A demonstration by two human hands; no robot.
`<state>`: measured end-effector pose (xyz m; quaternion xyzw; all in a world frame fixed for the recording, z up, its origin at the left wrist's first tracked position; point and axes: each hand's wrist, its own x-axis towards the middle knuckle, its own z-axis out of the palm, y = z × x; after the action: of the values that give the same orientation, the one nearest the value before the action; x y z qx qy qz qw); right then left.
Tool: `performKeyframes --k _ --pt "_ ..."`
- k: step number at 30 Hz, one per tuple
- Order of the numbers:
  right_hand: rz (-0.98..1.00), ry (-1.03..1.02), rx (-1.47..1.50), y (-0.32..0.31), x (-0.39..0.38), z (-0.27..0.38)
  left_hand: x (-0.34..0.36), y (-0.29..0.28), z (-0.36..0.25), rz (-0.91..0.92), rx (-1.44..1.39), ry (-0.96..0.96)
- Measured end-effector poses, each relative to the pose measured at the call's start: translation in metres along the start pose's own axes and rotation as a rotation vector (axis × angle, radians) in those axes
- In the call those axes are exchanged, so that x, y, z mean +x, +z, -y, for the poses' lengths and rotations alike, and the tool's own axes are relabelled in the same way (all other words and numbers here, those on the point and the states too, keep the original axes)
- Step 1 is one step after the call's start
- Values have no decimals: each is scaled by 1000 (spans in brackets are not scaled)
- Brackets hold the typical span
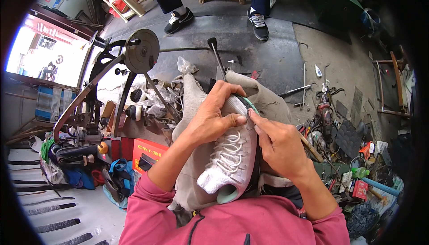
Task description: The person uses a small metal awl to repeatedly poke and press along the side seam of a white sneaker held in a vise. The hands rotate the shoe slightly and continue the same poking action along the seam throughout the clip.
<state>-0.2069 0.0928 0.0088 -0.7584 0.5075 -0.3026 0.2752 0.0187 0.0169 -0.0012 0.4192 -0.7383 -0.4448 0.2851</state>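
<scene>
Now the left hand (216, 113) clasps the white shoe (245, 166) near its toe; right fingertips (253, 112) meet the edge, any pinch unclear: seemingly edge work, next wanting steadiness.

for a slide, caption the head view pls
Left hand grips a white laced shoe near its toe, right hand beside it.

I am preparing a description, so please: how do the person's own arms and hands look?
Deep pink sleeves end near the elbows, leaving the forearms bare. The left hand and right hand wear no gloves, and no watch or bracelet shows.
</scene>
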Motion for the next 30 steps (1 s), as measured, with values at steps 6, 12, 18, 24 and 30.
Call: performKeyframes --k 6,12,18,24,30 --pt "-130 112 312 -5 -20 -5 1 1 2 -1 -14 -22" --pt "-485 223 962 -7 -3 -16 1 0 2 4 40 -7" --pt "-590 205 945 -14 30 -43 4 -6 -4 70 89 73" --pt "-85 208 1634 -25 24 -53 11 -12 -19 127 334 101" --pt "3 268 1317 -21 -9 -37 20 -7 -18 173 434 151"
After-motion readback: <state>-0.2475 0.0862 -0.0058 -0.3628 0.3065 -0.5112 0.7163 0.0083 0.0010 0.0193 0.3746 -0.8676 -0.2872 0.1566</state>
